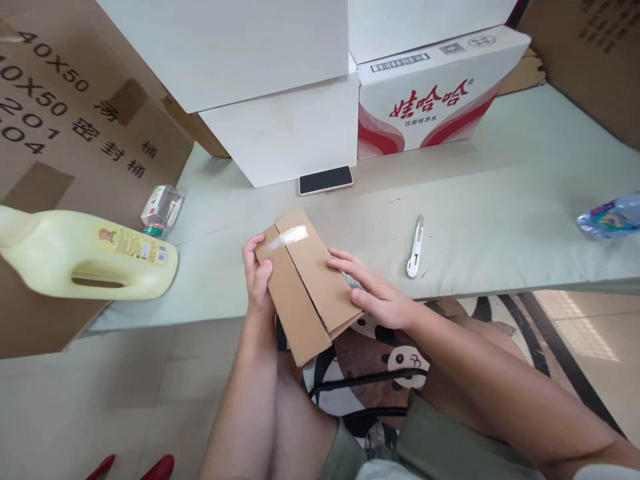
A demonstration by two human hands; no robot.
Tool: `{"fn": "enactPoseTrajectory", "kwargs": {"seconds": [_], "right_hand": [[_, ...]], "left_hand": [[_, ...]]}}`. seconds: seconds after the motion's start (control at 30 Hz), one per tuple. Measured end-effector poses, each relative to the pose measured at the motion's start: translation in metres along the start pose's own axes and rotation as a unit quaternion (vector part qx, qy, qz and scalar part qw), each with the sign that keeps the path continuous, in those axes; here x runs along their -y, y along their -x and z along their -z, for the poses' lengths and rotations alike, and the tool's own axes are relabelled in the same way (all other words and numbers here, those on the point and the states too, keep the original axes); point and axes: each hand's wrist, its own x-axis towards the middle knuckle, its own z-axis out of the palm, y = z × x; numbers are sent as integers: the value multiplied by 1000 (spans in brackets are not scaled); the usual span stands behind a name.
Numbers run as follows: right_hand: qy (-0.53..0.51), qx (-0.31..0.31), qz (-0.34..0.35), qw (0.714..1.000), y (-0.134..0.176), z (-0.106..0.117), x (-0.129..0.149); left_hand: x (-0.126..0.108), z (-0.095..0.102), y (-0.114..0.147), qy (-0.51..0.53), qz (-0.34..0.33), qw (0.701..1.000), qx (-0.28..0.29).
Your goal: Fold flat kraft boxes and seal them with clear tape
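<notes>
Between my two hands is a small brown cardboard box (313, 293), tilted at the table's front edge. A strip of shiny clear tape crosses the seam at its far end, while flaps at the near right end stand slightly apart. My left hand (259, 277) grips the left side, thumb on top and fingers around the edge. On the right side, my right hand (377, 293) is pressed with its fingers along the upper edge. A white utility knife (415, 247) lies on the table to the right of the box, touched by neither hand.
A phone (326, 181) lies before stacked white cartons (285, 133). At left are a yellow jug (145, 253), a clear bottle (163, 208) and a large cardboard carton (75, 153). A plastic bottle (610, 217) lies at right. The table (505, 220) ends just before my lap.
</notes>
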Motion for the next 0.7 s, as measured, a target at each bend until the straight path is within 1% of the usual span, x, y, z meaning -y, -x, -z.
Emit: {"fn": "enactPoseTrajectory", "kwargs": {"seconds": [0.03,0.07,0.1,0.13,0.2,0.23,0.3,0.33,0.37,0.43,0.5,0.53,0.57,0.63,0.7], "right_hand": [[37,-29,-16,999,1,5,1],[82,-64,-47,993,2,12,2],[136,-104,-91,981,4,22,4],[193,-145,-144,960,6,34,5],[297,-213,-246,898,13,62,5],[335,-239,-283,866,17,75,5],[384,-267,-343,814,26,96,3],[397,-261,-370,799,30,102,1],[406,-241,-394,789,34,104,-1],[424,-168,-423,783,37,99,-6],[451,-101,-420,781,35,87,-10],[466,-80,-412,779,32,80,-12],[477,-68,-401,779,29,74,-13],[481,-63,-379,788,21,66,-13],[458,-81,-357,810,14,62,-11]], "left_hand": [[0,0,0,15,-1,1000,-5],[0,1,-1,29,-3,1000,-11],[1,1,-1,38,-2,999,-14],[2,1,-1,41,0,999,-14],[4,1,0,35,-2,999,-13],[5,1,0,29,-5,999,-13],[6,0,0,20,-11,1000,-12],[6,-1,0,16,-14,1000,-12],[7,-2,-1,11,-19,1000,-11],[6,-5,-1,-5,-31,999,-8],[4,-9,-2,-24,-43,999,-9],[3,-11,-1,-30,-46,998,-11],[3,-13,-1,-32,-44,998,-14],[3,-16,0,-33,-35,999,-16],[5,-18,2,-33,-29,999,-12]]}}
